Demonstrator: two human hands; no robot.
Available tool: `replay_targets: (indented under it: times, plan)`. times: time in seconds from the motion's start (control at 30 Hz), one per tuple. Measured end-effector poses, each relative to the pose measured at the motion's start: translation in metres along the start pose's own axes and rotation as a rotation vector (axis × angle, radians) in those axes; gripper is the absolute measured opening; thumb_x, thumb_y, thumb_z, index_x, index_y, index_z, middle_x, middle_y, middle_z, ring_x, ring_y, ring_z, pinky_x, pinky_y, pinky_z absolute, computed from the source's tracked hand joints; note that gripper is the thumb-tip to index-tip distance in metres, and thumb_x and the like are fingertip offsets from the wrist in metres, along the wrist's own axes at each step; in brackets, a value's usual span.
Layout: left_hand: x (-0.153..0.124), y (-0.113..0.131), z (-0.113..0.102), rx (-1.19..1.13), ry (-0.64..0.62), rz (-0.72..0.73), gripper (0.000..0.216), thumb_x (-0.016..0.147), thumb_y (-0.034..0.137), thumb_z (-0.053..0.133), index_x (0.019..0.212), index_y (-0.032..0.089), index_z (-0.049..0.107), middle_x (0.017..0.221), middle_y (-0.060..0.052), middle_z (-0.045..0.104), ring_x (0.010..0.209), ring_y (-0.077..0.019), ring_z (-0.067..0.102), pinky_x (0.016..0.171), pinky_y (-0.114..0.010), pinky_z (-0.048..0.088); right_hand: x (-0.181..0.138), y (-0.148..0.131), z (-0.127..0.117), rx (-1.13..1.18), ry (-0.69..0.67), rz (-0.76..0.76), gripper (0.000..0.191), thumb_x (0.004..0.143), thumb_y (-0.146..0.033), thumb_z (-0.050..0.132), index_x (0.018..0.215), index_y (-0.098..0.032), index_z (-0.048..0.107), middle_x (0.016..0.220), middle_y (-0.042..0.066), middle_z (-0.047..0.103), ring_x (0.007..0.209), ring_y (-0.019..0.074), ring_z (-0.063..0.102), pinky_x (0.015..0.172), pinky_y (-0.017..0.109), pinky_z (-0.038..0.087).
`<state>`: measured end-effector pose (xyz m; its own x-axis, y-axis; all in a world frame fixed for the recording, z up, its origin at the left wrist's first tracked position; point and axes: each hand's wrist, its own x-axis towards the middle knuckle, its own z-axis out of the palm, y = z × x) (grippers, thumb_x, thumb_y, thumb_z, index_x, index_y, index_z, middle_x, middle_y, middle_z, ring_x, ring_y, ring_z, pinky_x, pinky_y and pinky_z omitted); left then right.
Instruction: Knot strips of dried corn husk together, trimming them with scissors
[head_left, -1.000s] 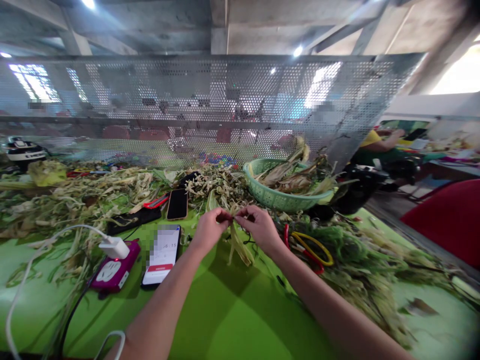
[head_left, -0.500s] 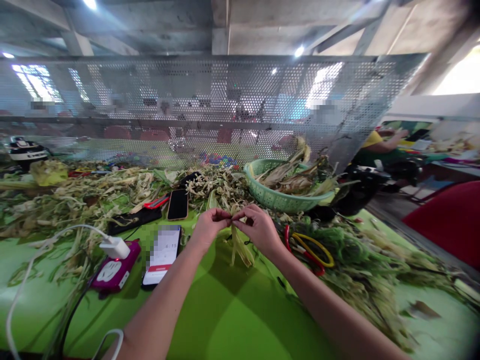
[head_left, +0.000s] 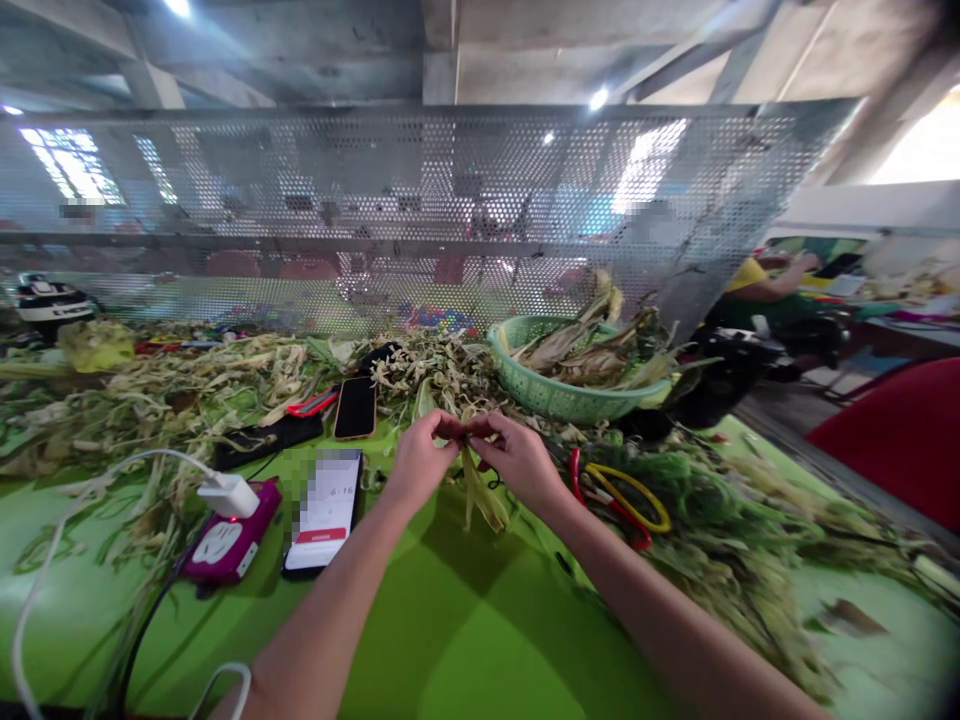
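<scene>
Between my two hands hangs a strip of pale green corn husk (head_left: 484, 497), its loose end drooping over the green table. My left hand (head_left: 426, 455) pinches the husk's upper end between thumb and fingertips. From the other side my right hand (head_left: 516, 455) pinches the same end, the fingertips of both hands meeting there. What exactly lies under the fingertips is too small to make out. Behind my hands is a heap of dried husk pieces (head_left: 439, 368). Scissors with red and yellow handles (head_left: 630, 495) lie to the right of my right hand.
A green plastic basket (head_left: 559, 400) of dry husks stands behind on the right. Left are two phones (head_left: 355, 408) (head_left: 324, 515), a purple power socket (head_left: 232, 545) with a white charger, and a red cutter (head_left: 313, 403). Green fibres (head_left: 697, 490) cover the right side. A perforated metal screen (head_left: 375, 210) rises behind.
Both hands stay at the same spot on the husk. Their fingers have shifted slightly, curling closer around its top end. The husk's hanging end has barely moved.
</scene>
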<state>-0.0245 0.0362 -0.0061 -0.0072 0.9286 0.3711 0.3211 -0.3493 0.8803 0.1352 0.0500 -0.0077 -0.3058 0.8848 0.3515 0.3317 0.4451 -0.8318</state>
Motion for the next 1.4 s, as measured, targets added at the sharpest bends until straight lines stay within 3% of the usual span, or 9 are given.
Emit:
replay_targets:
  times: [0.17,0.3,0.43,0.63,0.97,1.2,1.4]
  plan:
    - [-0.003,0.003,0.001,0.216,0.013,0.128,0.018,0.072,0.005,0.06,0.083,0.019,0.062,0.082,-0.002,0.068,0.078,-0.0156,0.062,0.075,-0.028,0.046,0.001,0.001,0.001,-0.091,0.031,0.009,0.015,0.079,-0.022,0.057,0.089,-0.02,0.066,0.074,0.0,0.067,0.056,0.0129,0.059,0.055,0.023,0.046]
    - [-0.005,0.004,0.001,0.258,0.014,0.148,0.018,0.073,0.006,0.062,0.084,0.02,0.063,0.083,-0.002,0.07,0.077,-0.0164,0.063,0.074,-0.029,0.047,0.0,-0.004,-0.001,-0.302,0.088,-0.091,0.009,0.078,-0.018,0.057,0.08,-0.019,0.066,0.068,0.001,0.066,0.06,0.0151,0.059,0.057,0.023,0.042]
    - [-0.004,0.002,0.002,0.141,0.0,0.084,0.017,0.073,0.009,0.063,0.087,0.02,0.063,0.084,-0.003,0.071,0.077,-0.0164,0.065,0.075,-0.029,0.048,-0.002,-0.01,-0.003,-0.503,0.113,-0.216,0.01,0.08,-0.014,0.054,0.079,-0.019,0.062,0.078,0.004,0.066,0.07,0.0169,0.06,0.063,0.025,0.042]
    - [0.0,-0.003,0.002,-0.193,-0.037,-0.115,0.013,0.072,0.019,0.067,0.084,0.017,0.062,0.08,-0.004,0.069,0.074,-0.0155,0.064,0.072,-0.029,0.049,-0.005,-0.01,-0.003,-0.619,0.14,-0.283,0.009,0.086,-0.019,0.051,0.082,-0.02,0.06,0.082,0.005,0.065,0.071,0.0168,0.06,0.064,0.024,0.042]
    - [0.002,-0.004,0.003,-0.573,-0.034,-0.329,0.03,0.055,0.023,0.081,0.077,0.014,0.063,0.072,-0.002,0.067,0.071,-0.0139,0.063,0.079,-0.031,0.047,-0.005,-0.012,-0.001,-0.534,0.16,-0.28,0.008,0.086,-0.018,0.053,0.081,-0.02,0.059,0.08,0.004,0.063,0.073,0.0173,0.058,0.066,0.025,0.043]
    - [0.002,-0.007,0.002,-0.617,-0.044,-0.343,0.038,0.051,0.026,0.084,0.08,0.013,0.062,0.073,-0.002,0.066,0.071,-0.0125,0.062,0.08,-0.03,0.047,-0.004,-0.013,-0.002,-0.422,0.132,-0.263,0.007,0.083,-0.018,0.054,0.079,-0.02,0.059,0.079,0.004,0.063,0.073,0.0178,0.059,0.067,0.026,0.044]
    - [0.002,-0.005,0.002,-0.582,-0.03,-0.32,0.031,0.056,0.022,0.079,0.079,0.014,0.06,0.073,-0.001,0.065,0.072,-0.0123,0.061,0.08,-0.03,0.047,-0.002,-0.013,-0.002,-0.309,0.112,-0.204,0.007,0.082,-0.021,0.055,0.08,-0.02,0.061,0.079,0.004,0.066,0.072,0.0181,0.06,0.067,0.027,0.045]
